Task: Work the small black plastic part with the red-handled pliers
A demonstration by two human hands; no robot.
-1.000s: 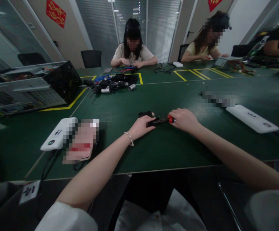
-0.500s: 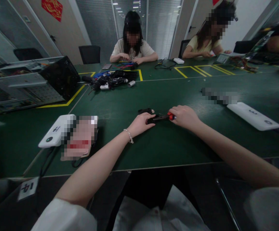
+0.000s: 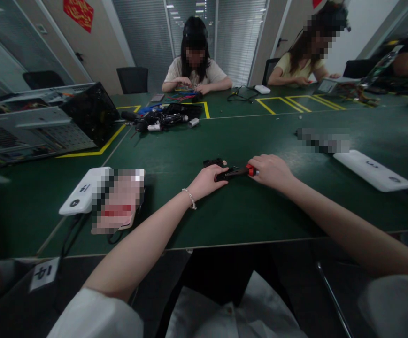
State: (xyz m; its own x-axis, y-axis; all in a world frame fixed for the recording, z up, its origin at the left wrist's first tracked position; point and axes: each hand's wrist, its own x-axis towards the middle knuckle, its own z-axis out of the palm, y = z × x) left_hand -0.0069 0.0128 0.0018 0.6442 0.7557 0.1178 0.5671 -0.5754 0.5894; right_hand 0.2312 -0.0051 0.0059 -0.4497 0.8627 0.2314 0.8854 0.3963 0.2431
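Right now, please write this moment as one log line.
left hand: holds small black part | right hand: holds red-handled pliers | pliers: pointed toward black part

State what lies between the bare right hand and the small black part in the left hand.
Red-handled dark metal pliers span that stretch, shown in the head view.
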